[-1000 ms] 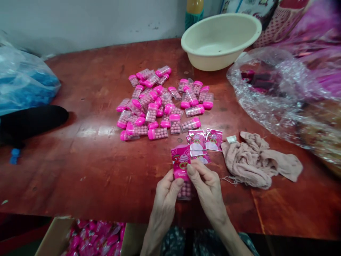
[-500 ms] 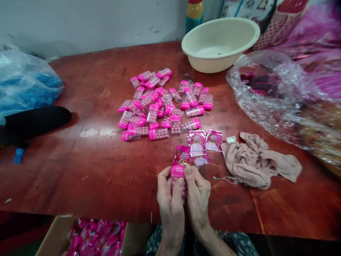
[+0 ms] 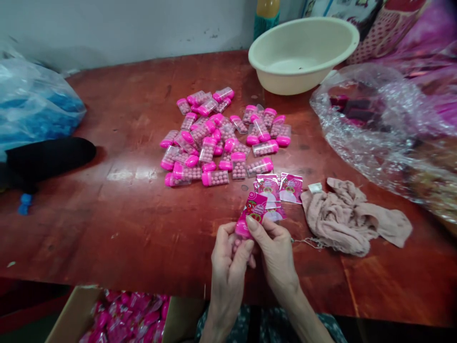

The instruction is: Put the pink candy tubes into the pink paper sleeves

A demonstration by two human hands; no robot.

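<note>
My left hand [image 3: 226, 262] is closed around a small clear candy bottle [image 3: 237, 243] filled with pink balls. Its pink cap points away from me. Between the thumb and fingers of my right hand [image 3: 280, 252] is a pink printed sleeve [image 3: 256, 204], standing out beyond the cap. Whether it fits over the cap or only lies against it, I cannot tell. Just past my fingers, a few flat printed sleeves [image 3: 291, 188] lie on the table, some overlapping. Farther off is a loose heap of pink-capped candy bottles [image 3: 207, 150].
A cream basin [image 3: 303, 81] stands at the back of the red table [image 3: 143, 238]. To the right lie a crumpled beige cloth [image 3: 339, 221] and clear plastic bags [image 3: 360, 152]. At left are a bag of blue pieces [image 3: 39, 112] and a black object [image 3: 53, 157]. Below the edge sits a carton [image 3: 73, 317] of pink packets.
The sleeve now tilts to the right, and my right hand has shifted slightly right, its wrist farther from the left. The whole view has also moved a little.
</note>
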